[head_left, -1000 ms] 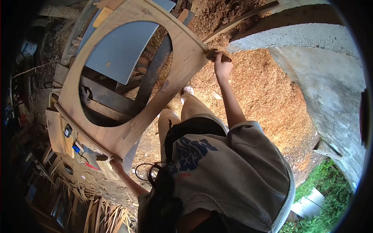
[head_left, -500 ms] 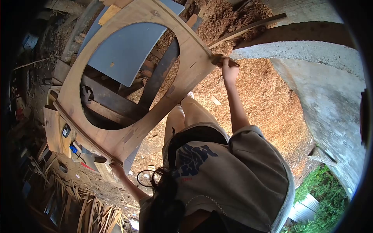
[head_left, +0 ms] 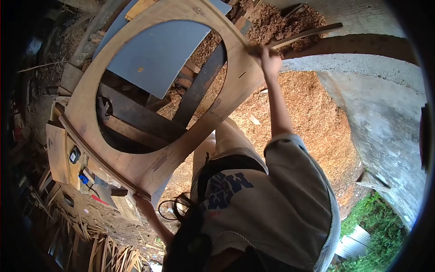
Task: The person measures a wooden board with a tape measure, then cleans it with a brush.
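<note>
A wooden panel (head_left: 181,154) with a large oval opening lies tilted across the view in front of me, with raised strips along two of its edges. My left hand (head_left: 142,199) is closed around its near left corner, at the end of the strip. My right hand (head_left: 271,62) is closed on a small dark brush (head_left: 255,50), slightly blurred, whose head meets the panel's right edge. Through the opening show a grey sheet (head_left: 142,59) and dark timbers (head_left: 199,86).
Wood shavings (head_left: 312,118) cover the ground to the right, beside a curved concrete wall (head_left: 380,122). A curved wooden strip (head_left: 310,34) sticks out beyond my right hand. Left of the panel are a black tape measure (head_left: 74,155), a blue object (head_left: 83,178) and scrap wood (head_left: 108,251).
My right hand has moved the brush farther up along the panel's right edge. The panel sits slightly more to the right in view, and my left hand still grips its corner.
</note>
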{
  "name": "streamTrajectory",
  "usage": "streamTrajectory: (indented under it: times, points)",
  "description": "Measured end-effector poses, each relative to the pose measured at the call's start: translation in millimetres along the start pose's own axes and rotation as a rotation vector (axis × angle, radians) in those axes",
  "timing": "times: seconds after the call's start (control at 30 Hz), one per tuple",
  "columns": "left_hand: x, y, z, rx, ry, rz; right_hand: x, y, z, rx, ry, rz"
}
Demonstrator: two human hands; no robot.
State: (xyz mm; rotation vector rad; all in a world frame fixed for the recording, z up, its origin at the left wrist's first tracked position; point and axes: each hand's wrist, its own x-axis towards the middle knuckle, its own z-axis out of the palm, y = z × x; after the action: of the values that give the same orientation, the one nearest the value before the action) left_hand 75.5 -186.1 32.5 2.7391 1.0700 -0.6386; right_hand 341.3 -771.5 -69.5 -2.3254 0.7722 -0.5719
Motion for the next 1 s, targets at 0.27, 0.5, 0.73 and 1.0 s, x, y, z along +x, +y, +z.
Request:
streamTrajectory:
  times: [0.27, 0.5, 0.73, 1.0]
  points:
    - [1.8, 5.4, -0.2, 0.092, -0.024, -0.088, -3.8, -15.4, -2.2, 0.267, -0.088, 0.183]
    - [6.3, -4.9, 3.2, 0.084, -0.018, -0.02, 98.6, -95.4, 86.3, 0.155, -0.167, -0.027]
    - [7.0, -9.1, 3.4, -0.146, -0.096, -0.228, 177.3, -147.1, 164.1, 0.295, -0.24, -0.184]
    - [6.5, -26.6, 27.4, -0.149, 0.114, -0.183, 148.4, -84.2, 101.5, 0.276, -0.382, -0.046]
